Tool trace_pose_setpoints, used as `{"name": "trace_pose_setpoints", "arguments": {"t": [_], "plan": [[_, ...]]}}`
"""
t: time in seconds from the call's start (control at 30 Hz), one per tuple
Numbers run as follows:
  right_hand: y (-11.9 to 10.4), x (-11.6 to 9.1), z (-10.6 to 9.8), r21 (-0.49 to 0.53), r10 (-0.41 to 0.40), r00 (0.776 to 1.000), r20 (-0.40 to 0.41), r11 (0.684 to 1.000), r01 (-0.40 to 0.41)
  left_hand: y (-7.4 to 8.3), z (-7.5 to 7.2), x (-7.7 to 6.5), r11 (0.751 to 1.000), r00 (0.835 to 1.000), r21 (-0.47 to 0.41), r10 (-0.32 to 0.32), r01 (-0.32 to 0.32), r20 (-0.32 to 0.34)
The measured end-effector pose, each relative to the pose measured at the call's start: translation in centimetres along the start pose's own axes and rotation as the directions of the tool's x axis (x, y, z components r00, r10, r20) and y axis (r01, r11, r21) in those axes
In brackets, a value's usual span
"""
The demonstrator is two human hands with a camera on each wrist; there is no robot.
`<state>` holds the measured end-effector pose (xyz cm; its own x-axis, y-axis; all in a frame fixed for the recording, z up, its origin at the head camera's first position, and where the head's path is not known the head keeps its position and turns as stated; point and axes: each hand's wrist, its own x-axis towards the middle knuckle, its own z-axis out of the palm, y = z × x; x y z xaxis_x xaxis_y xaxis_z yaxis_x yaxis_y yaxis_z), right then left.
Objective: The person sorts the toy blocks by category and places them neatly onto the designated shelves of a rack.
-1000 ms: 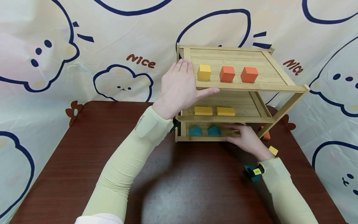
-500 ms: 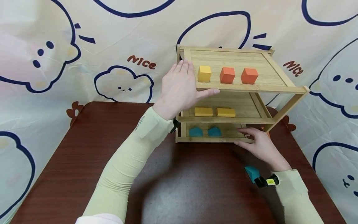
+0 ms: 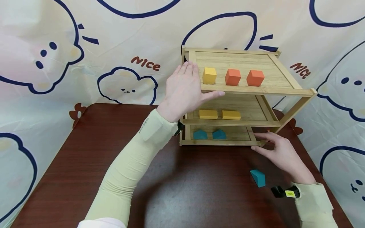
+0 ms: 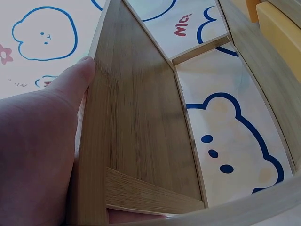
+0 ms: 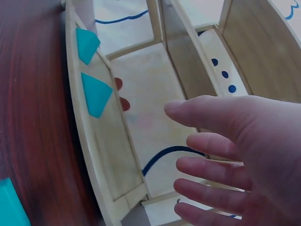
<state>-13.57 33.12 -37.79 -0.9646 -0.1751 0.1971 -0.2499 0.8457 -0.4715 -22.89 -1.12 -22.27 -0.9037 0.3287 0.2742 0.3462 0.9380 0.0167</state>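
My left hand (image 3: 183, 90) lies flat over the left end of the wooden shelf's top (image 3: 233, 58), fingers straight, thumb along the front edge. In the left wrist view that thumb (image 4: 75, 80) extends beside the board. Nothing is held by my right hand (image 3: 285, 155), whose parted fingers overlap the front right corner of the bottom tier. Two teal blocks (image 3: 200, 134) sit on that tier, left of the hand; the right wrist view shows them too (image 5: 97, 94). A third teal block (image 3: 258, 178) lies on the table, nearer than the right hand.
On the top tier stand a yellow cube (image 3: 209, 76) and two orange cubes (image 3: 233, 77). Two yellow oblong blocks (image 3: 208, 114) rest on the middle tier. Behind the dark red-brown table (image 3: 114, 142) hangs a printed cloth (image 3: 171, 31).
My right hand has drawn back to the right from the bottom tier, near its two teal blocks, uncovering the teal block on the table. The left hand keeps its place.
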Motion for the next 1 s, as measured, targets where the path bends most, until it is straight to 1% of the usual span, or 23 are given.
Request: {"name": "trace_pose_setpoints", "arguments": {"t": [0.2, 0.37, 0.47, 0.57, 0.8, 1.0], "plan": [[0.2, -0.6, -0.9, -0.023, 0.012, 1.0, 0.021, 1.0, -0.012, 0.0, 0.0, 0.0, 1.0, 1.0, 0.005, -0.001, 0.001, -0.001], [-0.1, -1.1, -1.3, -0.027, 0.029, 0.998, 0.048, 0.999, -0.028, 0.0, 0.0, 0.1, 1.0, 1.0, 0.005, -0.007, 0.007, 0.013], [-0.3, -1.4, -1.3, -0.022, 0.045, 0.996, 0.074, 0.999, -0.043, -0.1, 0.0, 0.1, 1.0, 1.0, 0.004, -0.01, 0.01, 0.02], [-0.5, -1.8, -1.3, -0.021, 0.062, 0.993, 0.102, 0.998, -0.06, -0.2, 0.0, 0.1, 1.0, 1.0, -0.001, -0.006, 0.006, 0.012], [-0.3, -2.2, -1.1, -0.052, 0.111, 0.978, 0.175, 0.993, -0.104, -0.1, 0.0, 0.1, 1.0, 1.0, -0.008, 0.001, -0.001, -0.006], [-0.1, -2.7, -0.6, -0.054, 0.116, 0.974, 0.194, 0.993, -0.108, 0.0, 0.1, 0.1, 1.0, 1.0, -0.004, 0.001, -0.001, -0.004]]}}
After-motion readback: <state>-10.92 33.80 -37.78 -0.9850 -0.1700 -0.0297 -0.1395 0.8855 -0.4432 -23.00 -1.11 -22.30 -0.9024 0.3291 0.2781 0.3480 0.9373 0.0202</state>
